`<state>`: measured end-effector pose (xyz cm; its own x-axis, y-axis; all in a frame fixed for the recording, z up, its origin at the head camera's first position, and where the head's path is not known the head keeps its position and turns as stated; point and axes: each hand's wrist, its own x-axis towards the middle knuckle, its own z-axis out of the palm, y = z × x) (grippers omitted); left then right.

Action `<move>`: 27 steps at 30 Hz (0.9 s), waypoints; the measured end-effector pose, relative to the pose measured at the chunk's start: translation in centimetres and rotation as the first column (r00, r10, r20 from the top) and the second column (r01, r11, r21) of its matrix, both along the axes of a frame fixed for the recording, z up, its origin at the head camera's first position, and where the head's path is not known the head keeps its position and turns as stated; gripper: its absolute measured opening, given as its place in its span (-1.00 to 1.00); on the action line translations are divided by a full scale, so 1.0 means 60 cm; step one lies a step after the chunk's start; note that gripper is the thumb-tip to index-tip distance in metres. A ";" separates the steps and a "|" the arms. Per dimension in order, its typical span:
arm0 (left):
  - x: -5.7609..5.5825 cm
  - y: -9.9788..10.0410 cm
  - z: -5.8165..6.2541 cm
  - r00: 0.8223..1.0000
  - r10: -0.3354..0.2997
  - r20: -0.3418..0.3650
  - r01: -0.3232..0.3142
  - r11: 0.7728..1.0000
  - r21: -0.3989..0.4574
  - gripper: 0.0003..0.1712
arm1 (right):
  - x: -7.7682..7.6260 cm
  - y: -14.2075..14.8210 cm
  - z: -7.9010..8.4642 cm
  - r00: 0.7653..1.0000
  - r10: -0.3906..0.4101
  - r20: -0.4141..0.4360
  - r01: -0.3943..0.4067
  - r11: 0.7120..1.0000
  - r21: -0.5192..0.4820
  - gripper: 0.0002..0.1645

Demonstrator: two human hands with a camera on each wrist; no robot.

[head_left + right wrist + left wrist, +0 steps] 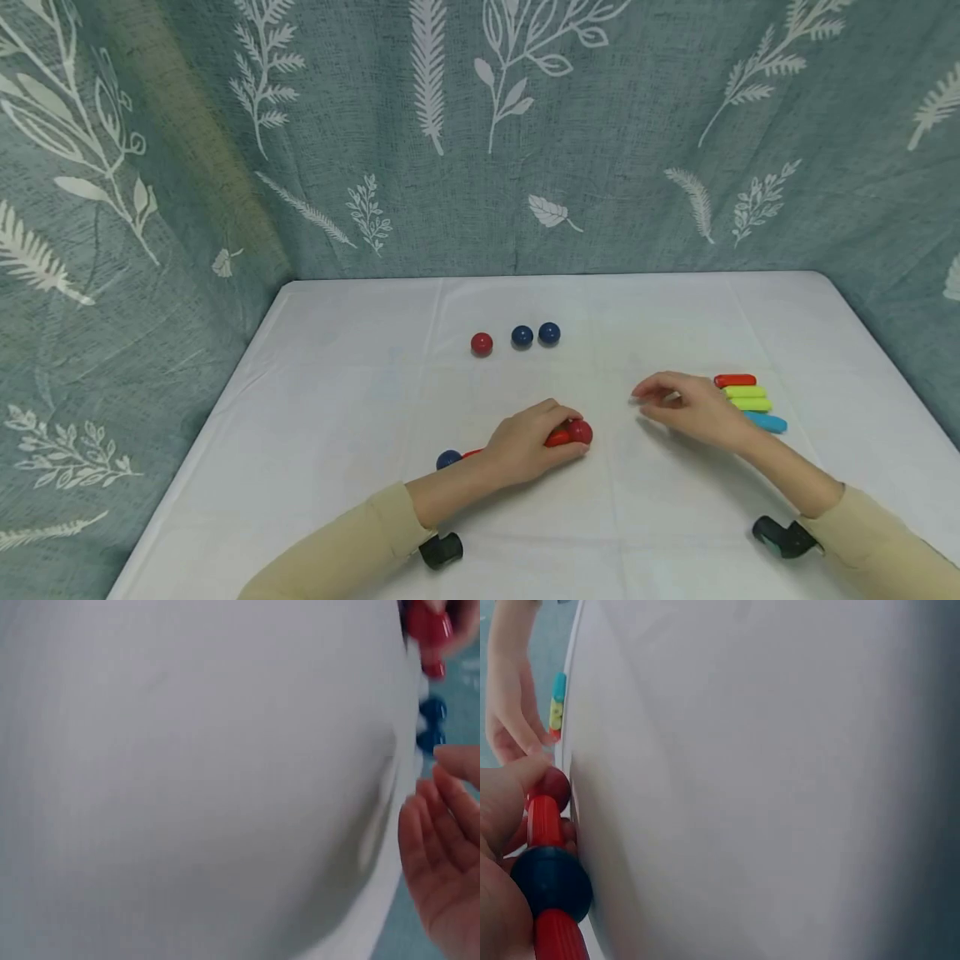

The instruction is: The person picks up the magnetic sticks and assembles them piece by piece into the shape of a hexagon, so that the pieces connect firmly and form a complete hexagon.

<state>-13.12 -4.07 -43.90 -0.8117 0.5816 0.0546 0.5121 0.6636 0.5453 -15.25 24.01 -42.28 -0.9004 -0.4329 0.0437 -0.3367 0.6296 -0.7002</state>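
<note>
My left hand (532,442) grips a straight chain of red sticks and balls low over the white table. At its right end is a red ball (580,431) joined to a red stick (546,821). A dark blue ball (551,883) follows in the left wrist view, then a second red stick (559,936). Another blue ball (448,458) shows at the chain's left end, beyond my wrist. My right hand (693,408) hovers to the right of the chain, fingers loosely bent and nothing between them.
Past my right hand lie a red stick (735,380), yellow-green sticks (748,405) and a blue stick (767,422). Farther back on the table (360,333) sit a loose red ball (482,344) and two blue balls (522,337). A patterned curtain (465,217) hangs behind the table.
</note>
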 end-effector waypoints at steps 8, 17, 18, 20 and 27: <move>-0.004 -0.023 -0.001 0.999 -0.013 0.040 0.013 1.000 0.009 -0.54 | -0.015 0.092 0.024 0.959 -0.239 -0.152 0.262 0.953 0.154 -0.70; -0.006 -0.034 0.003 0.994 -0.025 0.104 0.023 0.999 0.026 -0.52 | -0.022 0.125 0.012 0.947 -0.321 -0.027 0.318 0.918 0.238 -0.52; -0.006 -0.034 0.003 0.994 -0.025 0.108 0.022 0.999 0.025 -0.52 | -0.024 0.123 0.011 0.948 -0.318 -0.029 0.316 0.919 0.235 -0.53; -0.007 -0.034 0.002 0.994 -0.025 0.110 0.022 0.999 0.024 -0.52 | -0.026 0.120 0.009 0.951 -0.307 -0.034 0.307 0.925 0.224 -0.56; -0.007 -0.034 0.001 0.993 -0.027 0.113 0.023 0.999 0.036 -0.51 | -0.032 0.089 0.004 0.968 -0.250 -0.037 0.252 0.947 0.200 -0.64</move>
